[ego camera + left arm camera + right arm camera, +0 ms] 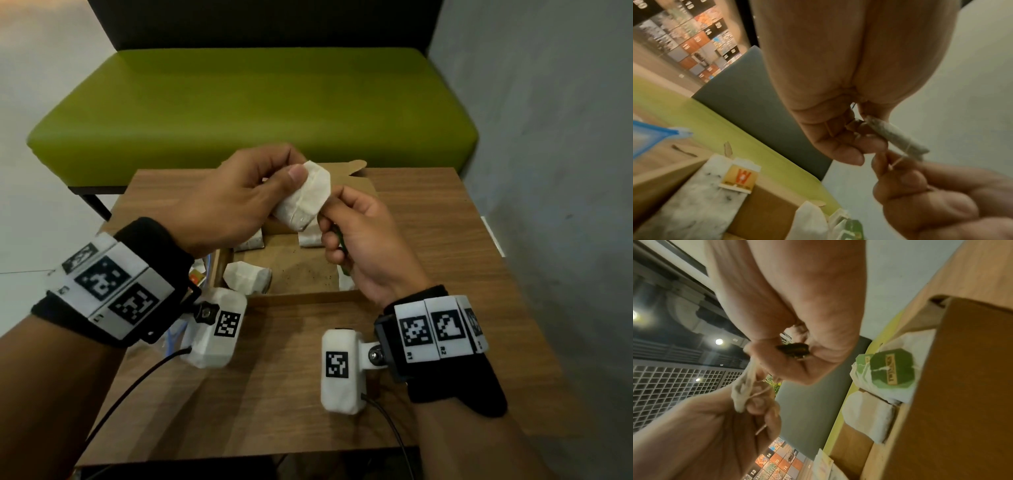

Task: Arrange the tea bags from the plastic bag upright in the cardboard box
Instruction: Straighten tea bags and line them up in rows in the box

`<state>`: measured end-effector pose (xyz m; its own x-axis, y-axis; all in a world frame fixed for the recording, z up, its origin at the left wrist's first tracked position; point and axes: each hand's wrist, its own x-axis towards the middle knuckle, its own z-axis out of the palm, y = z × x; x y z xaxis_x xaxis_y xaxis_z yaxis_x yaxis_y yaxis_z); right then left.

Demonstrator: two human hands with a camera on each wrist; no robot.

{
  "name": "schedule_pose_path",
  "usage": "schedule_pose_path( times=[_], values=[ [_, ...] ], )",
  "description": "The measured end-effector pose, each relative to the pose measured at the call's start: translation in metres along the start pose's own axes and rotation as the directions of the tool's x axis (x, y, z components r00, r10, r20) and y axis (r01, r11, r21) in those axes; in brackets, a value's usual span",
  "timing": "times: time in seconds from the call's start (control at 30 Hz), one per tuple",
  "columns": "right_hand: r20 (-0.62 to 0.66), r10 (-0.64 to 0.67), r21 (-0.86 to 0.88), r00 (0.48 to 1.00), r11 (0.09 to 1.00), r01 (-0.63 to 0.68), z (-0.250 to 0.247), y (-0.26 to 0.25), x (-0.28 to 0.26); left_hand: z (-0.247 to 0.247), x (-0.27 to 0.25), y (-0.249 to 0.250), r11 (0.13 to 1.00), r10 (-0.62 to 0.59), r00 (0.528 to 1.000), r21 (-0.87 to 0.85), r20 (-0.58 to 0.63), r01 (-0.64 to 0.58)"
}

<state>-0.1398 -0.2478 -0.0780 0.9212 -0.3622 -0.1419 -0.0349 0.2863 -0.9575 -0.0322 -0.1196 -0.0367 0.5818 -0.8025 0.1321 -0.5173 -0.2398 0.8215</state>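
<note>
Above the open cardboard box, my left hand grips a white tea bag between thumb and fingers. My right hand pinches that bag's lower edge and string, with a dark green tag tucked in its curled fingers. In the left wrist view the held tea bag shows edge-on. Several tea bags lie in the box, one at its near left, one with an orange tag and one with a green tag. The plastic bag lies left of the box, mostly hidden by my left wrist.
The box stands on a small wooden table with bare surface in front of it. A green bench runs behind the table and a grey wall is at the right. Camera cables hang off the table's near edge.
</note>
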Motion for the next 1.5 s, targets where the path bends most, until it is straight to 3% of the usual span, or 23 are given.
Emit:
schedule_pose_path(
  times=[0.2,0.3,0.43,0.6,0.7,0.87,1.13,1.3,1.5],
  values=[
    [-0.038,0.089,0.152,0.995,0.985,-0.082,-0.001,0.0,0.002,0.012,-0.014,-0.015,0.995,0.048,0.998,0.09,0.05,-0.052],
    [-0.049,0.1,0.178,0.994,0.98,-0.09,-0.002,0.0,0.002,0.013,-0.017,-0.02,0.976,0.028,0.995,0.214,0.096,-0.048],
    [-0.053,0.064,0.068,0.997,0.996,-0.06,-0.002,0.002,0.003,0.011,-0.02,-0.026,0.923,0.04,0.998,0.381,0.038,-0.052],
    [-0.093,0.006,-0.078,0.996,0.997,-0.013,0.001,0.004,0.003,0.013,-0.022,-0.029,0.893,0.024,0.999,0.45,-0.047,0.0],
    [-0.103,0.002,-0.072,0.995,0.997,-0.01,0.003,0.005,0.003,0.018,-0.02,-0.029,0.912,-0.003,0.995,0.408,-0.099,0.043],
    [-0.163,-0.044,-0.167,0.986,0.986,0.016,0.005,0.005,0.002,0.022,-0.016,-0.025,0.98,-0.092,0.983,0.161,-0.161,0.118],
    [-0.146,-0.042,-0.18,0.988,0.984,0.015,-0.002,0.006,0.002,0.022,-0.02,-0.021,0.99,-0.124,0.989,-0.076,-0.075,0.119],
    [-0.134,-0.041,-0.205,0.99,0.979,0.013,-0.003,0.006,0.003,0.021,-0.018,-0.021,0.995,-0.094,0.994,-0.041,-0.058,0.091],
    [-0.264,-0.105,-0.281,0.959,0.959,0.028,-0.007,0.01,0.004,0.02,-0.002,-0.029,0.97,-0.213,0.976,0.115,-0.031,0.216]
  ],
)
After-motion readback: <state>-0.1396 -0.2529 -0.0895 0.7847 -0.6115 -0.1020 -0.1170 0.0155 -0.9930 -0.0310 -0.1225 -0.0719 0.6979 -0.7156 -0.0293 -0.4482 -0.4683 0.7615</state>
